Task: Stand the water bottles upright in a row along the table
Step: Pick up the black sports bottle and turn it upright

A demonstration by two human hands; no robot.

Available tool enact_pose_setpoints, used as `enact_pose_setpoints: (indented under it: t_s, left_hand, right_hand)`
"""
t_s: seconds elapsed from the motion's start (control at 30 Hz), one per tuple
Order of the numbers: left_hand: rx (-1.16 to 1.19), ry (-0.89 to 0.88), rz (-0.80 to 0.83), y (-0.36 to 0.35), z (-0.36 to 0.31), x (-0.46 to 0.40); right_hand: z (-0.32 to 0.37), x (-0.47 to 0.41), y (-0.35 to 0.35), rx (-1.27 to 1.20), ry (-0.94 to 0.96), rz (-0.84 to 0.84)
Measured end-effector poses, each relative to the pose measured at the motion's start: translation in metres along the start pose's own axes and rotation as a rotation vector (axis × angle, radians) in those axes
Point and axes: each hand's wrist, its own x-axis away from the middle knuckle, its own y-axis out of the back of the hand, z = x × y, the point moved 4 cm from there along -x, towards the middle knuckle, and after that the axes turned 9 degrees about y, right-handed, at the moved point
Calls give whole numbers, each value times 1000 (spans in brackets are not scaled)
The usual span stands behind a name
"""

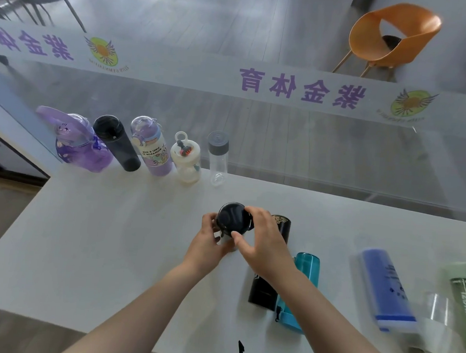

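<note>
Both hands hold one bottle with a black lid [231,220] upright at the table's middle. My left hand [209,240] grips its pale body from the left. My right hand [260,242] closes over the lid from the right. Along the far edge several bottles stand upright in a row: a purple jug [77,144], a black bottle [117,144], a lilac printed bottle [152,147], a cream bottle [185,160] and a clear bottle with a grey cap [218,159]. Lying flat to the right are a black bottle [268,283], a teal bottle [298,290], a blue bottle [388,287] and a green bottle [463,291].
The white table [102,237] ends at a glass wall [309,142] just behind the row. Its left edge drops to the floor. An orange chair [390,38] stands beyond the glass. A clear bottle [434,335] lies blurred at the near right corner.
</note>
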Motion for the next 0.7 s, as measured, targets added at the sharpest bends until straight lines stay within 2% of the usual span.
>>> enact_pose_setpoints:
  t_s: [0.2, 0.37, 0.53, 0.63, 0.7]
  left_hand:
    - [-27, -47, 94, -3, 9, 4]
    - [-198, -24, 139, -2, 22, 1]
    - [-572, 58, 105, 20, 42, -21]
    - [-856, 212, 97, 39, 60, -38]
    - [-951, 308, 117, 49, 70, -46]
  right_hand:
    - [0, -13, -6, 43, -38, 96]
    - [-4, -17, -7, 72, 12, 58]
    - [-12, -27, -9, 127, 14, 24]
    - [-21, -47, -7, 137, -27, -6]
    - [-28, -64, -5, 126, -42, -19]
